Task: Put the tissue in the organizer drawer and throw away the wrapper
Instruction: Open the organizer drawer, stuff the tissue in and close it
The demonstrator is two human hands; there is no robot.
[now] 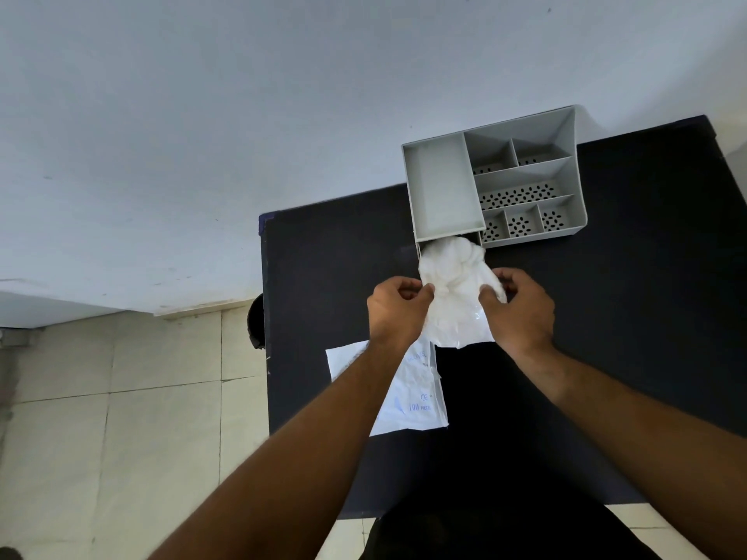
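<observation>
Between both hands, the tissue (452, 272) bulges toward twelve o'clock into the drawer (420, 249); left grip (398, 307) and right grip (519, 307) pinch its clear wrapper (461, 327) shut.

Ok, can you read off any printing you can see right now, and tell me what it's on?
"100", with a short word after it too small to read: on the flat white wrapper lying on the black table.
"CE" mark: same wrapper, just above the number.
Faint blue line near the wrapper's top edge: too blurred to read.
A blue logo shape lower left of it: no letters legible.
Nothing printed on the grey organizer or the tissue.
</observation>
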